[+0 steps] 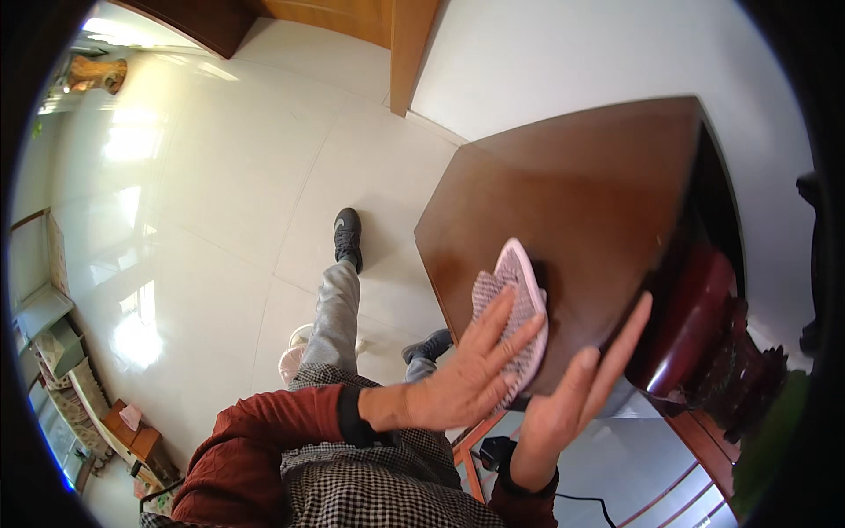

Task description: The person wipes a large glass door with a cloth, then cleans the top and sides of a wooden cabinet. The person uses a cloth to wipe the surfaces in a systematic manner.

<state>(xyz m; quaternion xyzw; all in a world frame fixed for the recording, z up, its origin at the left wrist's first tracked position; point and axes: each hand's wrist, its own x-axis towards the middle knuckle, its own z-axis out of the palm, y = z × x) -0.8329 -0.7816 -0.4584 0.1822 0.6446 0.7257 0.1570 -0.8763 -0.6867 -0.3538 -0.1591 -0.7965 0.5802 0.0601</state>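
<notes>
My left hand point(455, 376) lies with spread fingers over a folded, ribbed grey-pink cloth point(521, 277) with a pale pink border. It presses the cloth against the broad face of a brown wood-finish box cabinet point(568, 191). At the cabinet's lower right edge is my right hand point(558, 412), thumb and a finger pointing up and apart. These fingers appear to rest along that edge, and no loose object shows in them. Beside the right hand, a glossy dark red vessel point(693, 323) with a carved-looking part stands against the cabinet's dark side.
Below the right hand is a glass-topped table point(614, 455) with a reddish wood frame point(700, 435). A black cable point(584, 499) crosses it. A white wall point(561, 59) stands behind the cabinet. On the tiled floor point(251, 165), a pink-seated stool point(290, 363) is close to my leg.
</notes>
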